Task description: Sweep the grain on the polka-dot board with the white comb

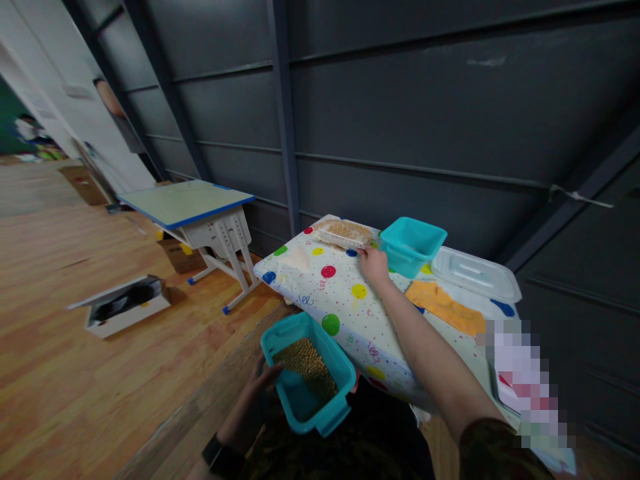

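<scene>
My left hand (257, 393) grips a teal plastic container (345, 353) from its left side, thumb over the rim, tilted above my lap. Small round yellowish beans (310, 363) lie heaped toward its far side. My right hand (374, 262) stretches across the table, its fingers closed at the near right corner of a shallow clear plastic tray (345, 241). Pale tan grain or similar bits (347, 231) fill that tray. Just right of my right hand stands a second teal container (413, 243); its bottom is mostly hidden.
A balloon-print cloth covers the table (327, 290). On it lie a clear lid (477, 273) and an orange cloth (445, 307). Dark metal panels (400, 120) rise behind. To the left are a desk (190, 203) and an opened white box (127, 310). A person (117, 113) stands farther back.
</scene>
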`<state>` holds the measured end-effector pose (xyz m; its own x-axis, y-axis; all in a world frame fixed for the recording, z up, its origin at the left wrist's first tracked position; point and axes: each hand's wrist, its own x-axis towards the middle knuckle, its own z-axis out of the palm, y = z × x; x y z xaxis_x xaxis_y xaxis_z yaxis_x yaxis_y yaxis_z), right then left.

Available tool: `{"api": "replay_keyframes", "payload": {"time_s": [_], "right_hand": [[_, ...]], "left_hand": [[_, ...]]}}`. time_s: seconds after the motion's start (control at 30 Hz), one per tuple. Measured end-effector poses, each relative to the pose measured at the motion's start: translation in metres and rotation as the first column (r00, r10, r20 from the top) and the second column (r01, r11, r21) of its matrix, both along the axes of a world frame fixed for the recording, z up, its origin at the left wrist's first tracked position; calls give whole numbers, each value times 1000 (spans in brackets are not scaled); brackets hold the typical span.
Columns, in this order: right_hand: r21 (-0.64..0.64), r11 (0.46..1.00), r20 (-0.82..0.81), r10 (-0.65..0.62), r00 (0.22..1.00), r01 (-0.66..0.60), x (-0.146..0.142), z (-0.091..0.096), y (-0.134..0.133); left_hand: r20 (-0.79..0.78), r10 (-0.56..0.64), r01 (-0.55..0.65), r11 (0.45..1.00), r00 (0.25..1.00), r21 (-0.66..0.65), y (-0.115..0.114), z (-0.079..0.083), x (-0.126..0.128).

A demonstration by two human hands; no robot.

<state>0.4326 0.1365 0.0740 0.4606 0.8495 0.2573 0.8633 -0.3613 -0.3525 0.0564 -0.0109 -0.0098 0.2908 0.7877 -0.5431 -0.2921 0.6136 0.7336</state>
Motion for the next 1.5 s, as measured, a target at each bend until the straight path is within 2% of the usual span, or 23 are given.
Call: {"api": "replay_keyframes", "payload": {"time_s": [0.23, 0.47, 0.77, 0.97, 1.1, 1.3, 1.5], "right_hand": [[33, 999, -29, 28, 999, -27, 7, -9, 6], [119, 993, -69, 24, 997, -15, 13, -17, 6], [133, 989, -80, 76, 994, -65, 18, -23, 9], [209, 974, -88, 103, 991, -83, 22, -26, 9], [155, 986, -55, 70, 996, -60, 19, -22, 11], [77, 996, -24, 55, 998, -53, 16, -19, 5], [89, 995, -44, 53, 998, -49, 16, -17, -2]], "left_hand": [[-20, 12, -13, 999, 1000, -44, 3, -1, 0], [24, -30, 29, 999, 999, 17, 2, -5, -2], [6, -11, 11, 1000, 1000, -4, 1, -5, -2], [-18, -45, 45, 999, 999, 0, 2, -7, -3], [-47, -72, 73, 997, 996, 4, 4, -10, -6], [2, -69, 69, 998, 998, -14, 7, -18, -5], [55, -94, 97, 994, 994, -43, 12, -23, -6]]}}
